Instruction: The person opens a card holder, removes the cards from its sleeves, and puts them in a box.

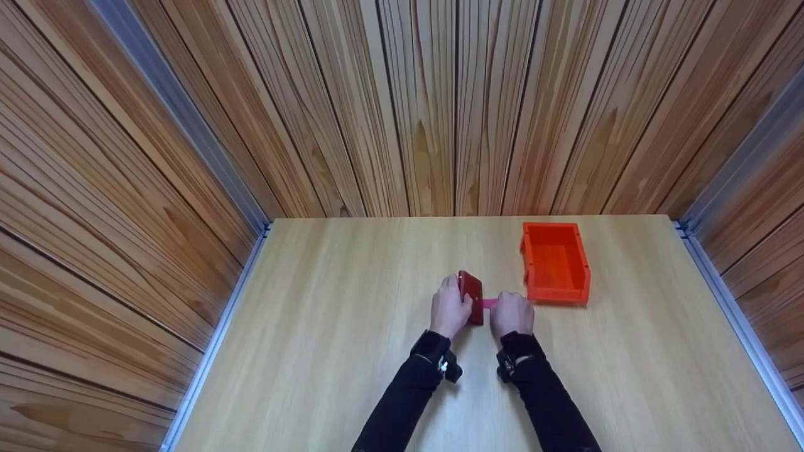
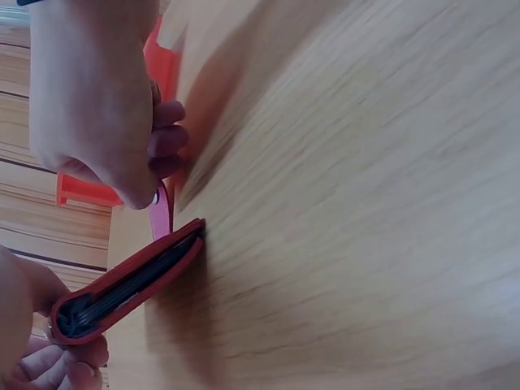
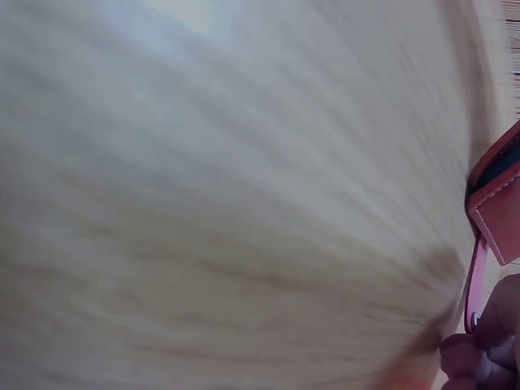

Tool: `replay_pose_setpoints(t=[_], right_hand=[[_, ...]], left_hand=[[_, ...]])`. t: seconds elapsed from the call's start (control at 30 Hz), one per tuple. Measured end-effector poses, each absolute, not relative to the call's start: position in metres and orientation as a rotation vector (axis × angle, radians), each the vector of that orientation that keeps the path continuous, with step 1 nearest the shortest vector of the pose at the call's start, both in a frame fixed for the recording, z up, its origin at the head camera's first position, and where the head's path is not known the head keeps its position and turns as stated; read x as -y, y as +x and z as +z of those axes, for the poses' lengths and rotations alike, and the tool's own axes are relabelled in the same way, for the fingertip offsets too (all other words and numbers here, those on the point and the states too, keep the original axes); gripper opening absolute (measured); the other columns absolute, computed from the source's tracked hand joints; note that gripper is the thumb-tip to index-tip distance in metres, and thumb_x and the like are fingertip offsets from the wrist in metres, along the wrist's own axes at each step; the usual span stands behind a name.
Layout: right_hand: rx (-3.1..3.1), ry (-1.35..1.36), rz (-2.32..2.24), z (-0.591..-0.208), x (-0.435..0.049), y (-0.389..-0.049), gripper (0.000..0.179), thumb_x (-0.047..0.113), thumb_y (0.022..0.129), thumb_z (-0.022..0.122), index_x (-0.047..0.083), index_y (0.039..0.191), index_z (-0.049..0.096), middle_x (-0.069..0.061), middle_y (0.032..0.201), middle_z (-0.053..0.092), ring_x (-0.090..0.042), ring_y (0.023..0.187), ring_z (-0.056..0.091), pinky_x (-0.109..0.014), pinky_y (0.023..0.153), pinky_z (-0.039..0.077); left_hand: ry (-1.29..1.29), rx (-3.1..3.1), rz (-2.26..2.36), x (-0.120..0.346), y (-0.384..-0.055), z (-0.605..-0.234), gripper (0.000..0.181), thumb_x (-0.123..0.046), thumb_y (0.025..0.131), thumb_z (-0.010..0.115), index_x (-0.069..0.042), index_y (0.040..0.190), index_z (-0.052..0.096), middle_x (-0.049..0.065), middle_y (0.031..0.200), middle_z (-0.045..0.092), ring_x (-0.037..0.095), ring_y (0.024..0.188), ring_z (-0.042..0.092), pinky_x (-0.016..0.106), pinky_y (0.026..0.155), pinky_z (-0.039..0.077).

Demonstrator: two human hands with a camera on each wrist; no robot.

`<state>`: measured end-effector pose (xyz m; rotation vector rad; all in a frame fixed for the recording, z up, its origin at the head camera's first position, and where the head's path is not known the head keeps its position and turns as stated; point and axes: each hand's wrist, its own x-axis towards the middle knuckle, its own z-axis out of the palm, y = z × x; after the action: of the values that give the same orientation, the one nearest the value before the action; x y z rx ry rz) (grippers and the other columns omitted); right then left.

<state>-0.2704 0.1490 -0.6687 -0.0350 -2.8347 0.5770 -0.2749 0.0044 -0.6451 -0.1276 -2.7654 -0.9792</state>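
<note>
A red wallet [image 1: 472, 299], stitched along its edge, is held on its side above the table by my left hand [image 1: 450, 309]. Fingers and thumb grip its folded spine, and dark inner sleeves show between the covers in the left wrist view. From the edge away from my left hand runs a pink strap [image 2: 162, 214] with a metal snap near its end. My right hand [image 1: 512, 314] pinches that strap end between thumb and curled fingers, just right of the wallet. In the right wrist view only a corner of the wallet [image 3: 497, 213] and fingertips appear.
An orange-red open bin [image 1: 558, 295] stands on the light wood table [image 1: 352, 301], beyond and to the right of my right hand. Wood-plank walls with metal corner rails [image 1: 217, 339] border the table at the back and sides.
</note>
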Motion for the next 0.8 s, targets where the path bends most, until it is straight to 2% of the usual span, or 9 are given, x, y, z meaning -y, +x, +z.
replay_pose_setpoints(t=[0.27, 0.43, 0.8], right_hand=[[2.815, -0.025, 0.577, -0.67, -0.148, -0.27, 0.014, -0.002, 0.082, 0.061, -0.006, 0.072, 0.07, -0.024, 0.068, 0.067, -0.045, 0.066, 0.066, -0.055, 0.058, 0.053], [2.842, -0.047, 0.626, -0.67, -0.15, -0.271, 0.018, -0.002, 0.083, 0.057, -0.006, 0.072, 0.071, -0.026, 0.071, 0.068, -0.045, 0.07, 0.067, -0.056, 0.062, 0.056], [2.909, -0.093, 0.639, -0.67, -0.154, -0.271, 0.018, 0.0, 0.084, 0.057, -0.008, 0.079, 0.072, -0.028, 0.077, 0.07, -0.046, 0.074, 0.069, -0.057, 0.066, 0.058]], left_hand=[[-0.062, 2.797, -1.011, 0.004, -0.275, -0.651, 0.032, -0.009, 0.095, 0.068, 0.004, 0.122, 0.059, 0.015, 0.109, 0.069, 0.031, 0.101, 0.072, 0.04, 0.088, 0.06], [-0.036, 2.826, -0.933, 0.009, -0.274, -0.66, 0.03, -0.01, 0.096, 0.068, 0.004, 0.121, 0.059, 0.016, 0.107, 0.068, 0.032, 0.098, 0.072, 0.041, 0.085, 0.06], [-0.051, 2.8, -0.738, 0.008, -0.269, -0.672, 0.038, -0.013, 0.093, 0.073, 0.007, 0.122, 0.061, 0.016, 0.104, 0.067, 0.031, 0.087, 0.071, 0.039, 0.079, 0.06]])
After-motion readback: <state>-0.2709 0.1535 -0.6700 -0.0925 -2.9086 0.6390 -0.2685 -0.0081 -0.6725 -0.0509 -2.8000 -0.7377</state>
